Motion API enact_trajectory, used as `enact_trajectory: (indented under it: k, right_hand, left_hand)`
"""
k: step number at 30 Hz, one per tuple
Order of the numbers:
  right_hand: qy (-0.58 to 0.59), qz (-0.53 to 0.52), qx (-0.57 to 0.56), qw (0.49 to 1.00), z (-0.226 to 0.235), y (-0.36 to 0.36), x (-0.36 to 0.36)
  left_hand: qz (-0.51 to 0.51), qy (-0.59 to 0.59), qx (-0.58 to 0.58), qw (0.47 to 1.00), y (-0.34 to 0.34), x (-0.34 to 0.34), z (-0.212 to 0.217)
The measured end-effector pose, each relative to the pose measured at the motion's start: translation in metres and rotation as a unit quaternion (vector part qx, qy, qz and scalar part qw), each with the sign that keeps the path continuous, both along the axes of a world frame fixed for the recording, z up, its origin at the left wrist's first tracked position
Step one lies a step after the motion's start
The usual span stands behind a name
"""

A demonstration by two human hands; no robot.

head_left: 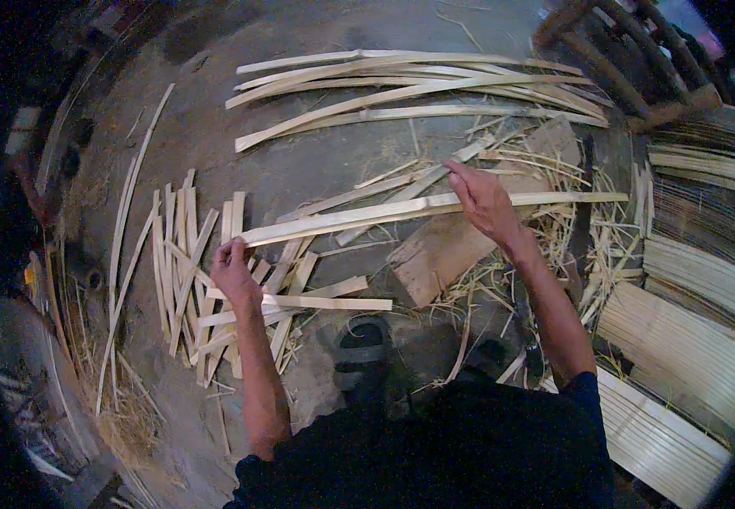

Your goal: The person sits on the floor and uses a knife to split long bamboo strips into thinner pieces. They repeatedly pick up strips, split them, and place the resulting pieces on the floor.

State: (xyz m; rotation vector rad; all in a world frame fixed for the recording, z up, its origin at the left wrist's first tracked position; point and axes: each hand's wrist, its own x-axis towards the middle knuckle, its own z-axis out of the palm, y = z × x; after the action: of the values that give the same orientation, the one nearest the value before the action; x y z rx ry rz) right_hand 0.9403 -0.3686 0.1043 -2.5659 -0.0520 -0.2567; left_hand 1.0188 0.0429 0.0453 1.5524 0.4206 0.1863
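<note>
A long bamboo strip lies nearly level above the floor, held at both ends. The left hand has its fingers closed around the strip's left end. The right hand rests on the strip further along, fingers bent over it in a loose grip. Just below the strip lies a wooden block amid thin shavings. Left of the block, short cut slats lie scattered. Beyond the strip, longer curved strips are piled together.
</note>
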Motion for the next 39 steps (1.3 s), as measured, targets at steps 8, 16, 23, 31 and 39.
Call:
enact_trajectory:
  k: [8,16,23,31,39]
  right_hand:
    - [0.155,0.04,0.034,0.986,-0.03,-0.032,-0.004]
    - [0.209,0.081,0.055,0.973,-0.042,-0.044,-0.003]
    - [0.266,0.072,0.055,0.96,-0.027,-0.037,0.001]
    - [0.225,0.011,-0.096,0.97,0.019,-0.018,-0.011]
    - [0.175,-0.037,-0.087,0.98,0.032,0.01,-0.009]
  left_hand:
    - [-0.016,-0.001,-0.054,0.998,0.004,-0.003,-0.006]
    - [-0.019,-0.013,-0.043,0.999,0.003,-0.005,-0.01]
    - [-0.004,-0.014,0.188,0.982,0.009,-0.008,-0.01]
    - [-0.482,-0.324,0.372,0.724,-0.211,-0.047,0.102]
    - [-0.552,-0.136,0.463,0.68,-0.261,-0.03,0.035]
